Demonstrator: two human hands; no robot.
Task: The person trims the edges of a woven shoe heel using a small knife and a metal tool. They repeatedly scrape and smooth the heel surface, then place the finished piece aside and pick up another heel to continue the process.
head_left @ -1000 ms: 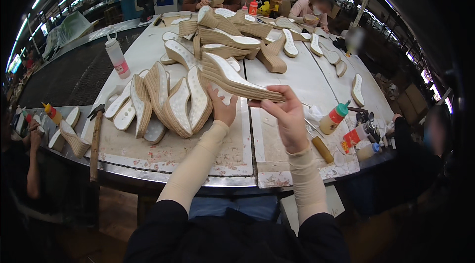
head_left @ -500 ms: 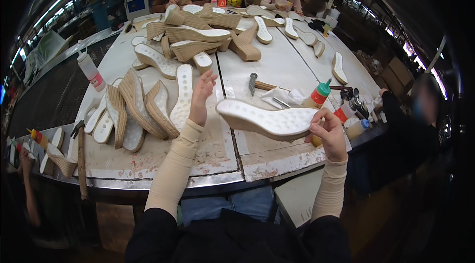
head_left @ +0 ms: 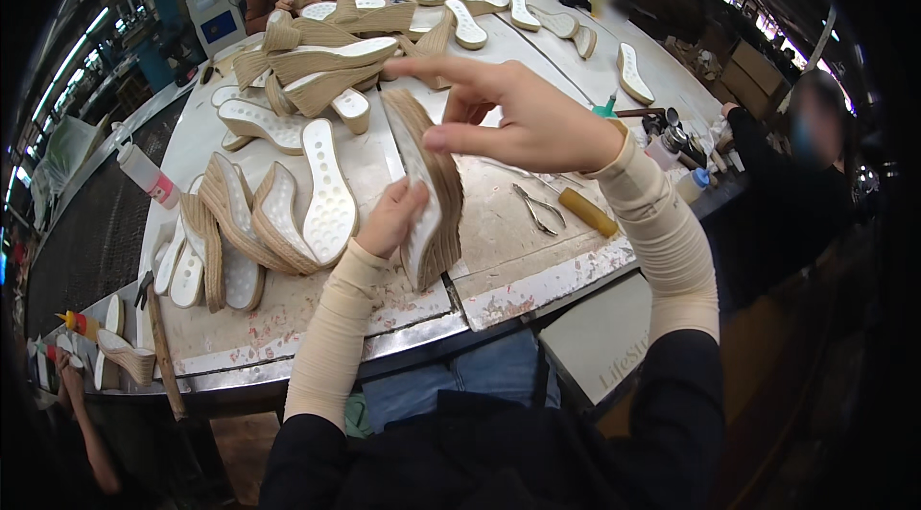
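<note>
Upright in front of me stands a wedge shoe sole (head_left: 443, 208), with a tan ribbed side and a white top face. My left hand (head_left: 391, 214) is closed on its lower part, thumb against the white face. My right hand (head_left: 518, 117) is at the sole's upper part, index finger stretched across it and thumb apart; whether the fingertips touch it I cannot tell. Left of my left hand, several similar wedge soles (head_left: 329, 198) lean and lie together. Beyond them is a larger heap of wedge soles (head_left: 331, 59).
Nippers (head_left: 539, 210) and a yellow-brown cylinder (head_left: 588, 213) lie at right, near a blue-capped bottle (head_left: 693, 185). A hammer (head_left: 165, 347) overhangs the table's left front edge, and a squeeze bottle (head_left: 147, 174) stands behind. Co-workers sit across the table; another person is at right.
The sole has passed from my right hand to my left and turned from lying flat to upright. My right hand has let go and moved left and up. The view has shifted.
</note>
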